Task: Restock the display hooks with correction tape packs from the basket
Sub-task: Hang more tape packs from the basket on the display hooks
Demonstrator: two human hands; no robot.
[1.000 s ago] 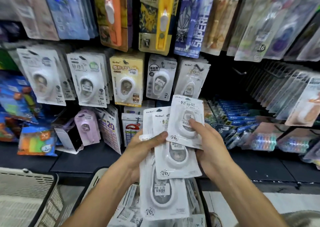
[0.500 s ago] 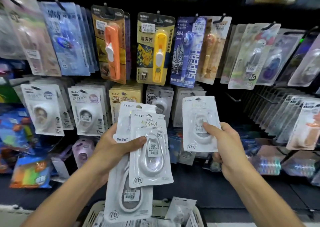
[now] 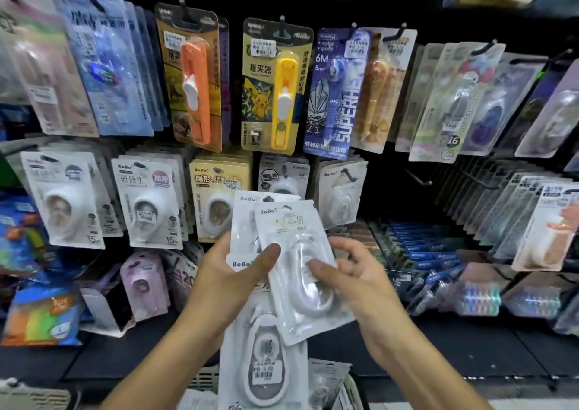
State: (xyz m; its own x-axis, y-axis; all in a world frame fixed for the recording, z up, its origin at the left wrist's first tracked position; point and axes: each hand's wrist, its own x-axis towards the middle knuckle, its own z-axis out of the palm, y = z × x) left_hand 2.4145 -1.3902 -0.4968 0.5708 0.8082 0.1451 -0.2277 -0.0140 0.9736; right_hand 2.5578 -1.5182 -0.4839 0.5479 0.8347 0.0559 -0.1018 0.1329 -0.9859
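Note:
My left hand (image 3: 219,284) holds a fanned stack of white BoBo correction tape packs (image 3: 263,356) in front of the display, thumb pressed across them. The top pack (image 3: 291,227) is tilted. My right hand (image 3: 360,284) pinches it at the right edge, thumb on its clear blister. Straight behind, a matching white pack (image 3: 340,196) hangs on a hook in the middle row. The white basket (image 3: 203,378) shows at the bottom edge, with more packs (image 3: 326,384) lying in it.
Rows of hooks carry other stationery: white tape packs (image 3: 147,206) at left, a yellow clip pusher pack (image 3: 275,90) above. A bare black hook (image 3: 419,179) juts out right of the matching pack. A dark shelf (image 3: 470,347) holds boxed goods.
My right hand no longer holds the single pack it lifted toward the hooks. It has come back to the stack and taken hold of the top pack. The stack has shifted right.

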